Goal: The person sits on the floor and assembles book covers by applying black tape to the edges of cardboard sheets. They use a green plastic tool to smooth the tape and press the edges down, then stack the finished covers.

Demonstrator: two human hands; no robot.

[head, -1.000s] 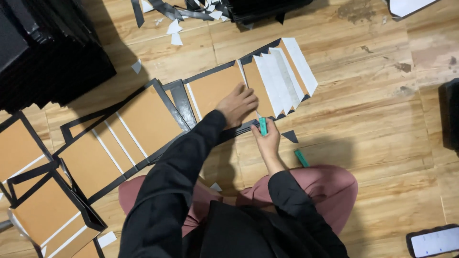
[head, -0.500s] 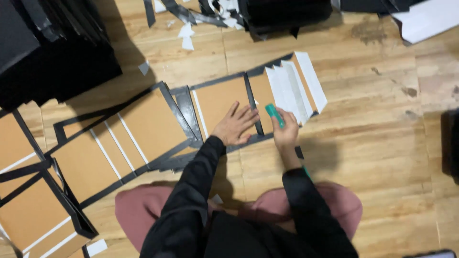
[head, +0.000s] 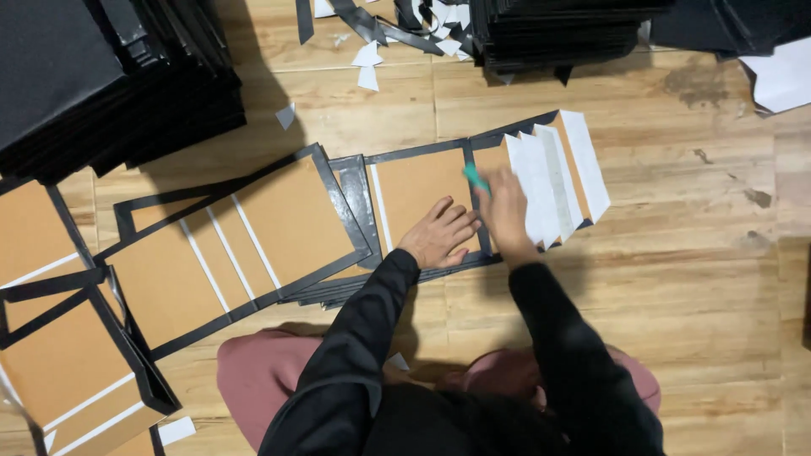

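Hands (head: 439, 232) flat on brown board (head: 418, 198), green tool (head: 476, 178) in right.

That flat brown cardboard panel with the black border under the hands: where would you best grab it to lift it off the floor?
Probably the near long edge of the flat brown cardboard panel with the black border, approached from the person's side. It lies flat on the wooden floor, so fingers must slide under an edge. The left hand presses its middle, and the right hand, holding a small green tool, covers the right part.
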